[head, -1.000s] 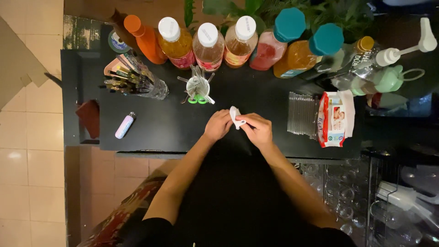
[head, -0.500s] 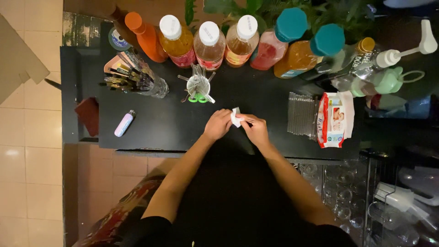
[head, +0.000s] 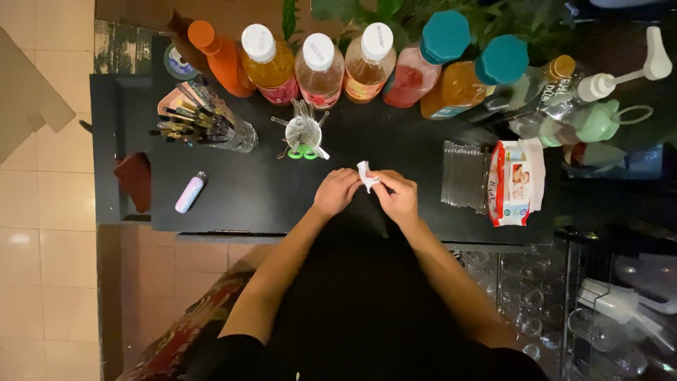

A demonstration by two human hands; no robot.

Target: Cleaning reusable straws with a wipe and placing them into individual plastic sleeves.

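White and crumpled, a small paper scrap (head: 364, 175) is being pinched between the left hand (head: 336, 192) and right hand (head: 397, 197), fingers closed on it, above the black tabletop (head: 247, 190), near a wet-wipes pack (head: 513, 182) and glass of straws (head: 304, 132).

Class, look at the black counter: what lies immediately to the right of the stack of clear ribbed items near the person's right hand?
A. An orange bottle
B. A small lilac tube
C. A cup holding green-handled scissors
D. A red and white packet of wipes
D: the red and white packet of wipes lies right beside the clear ribbed stack, to the right of the right hand.
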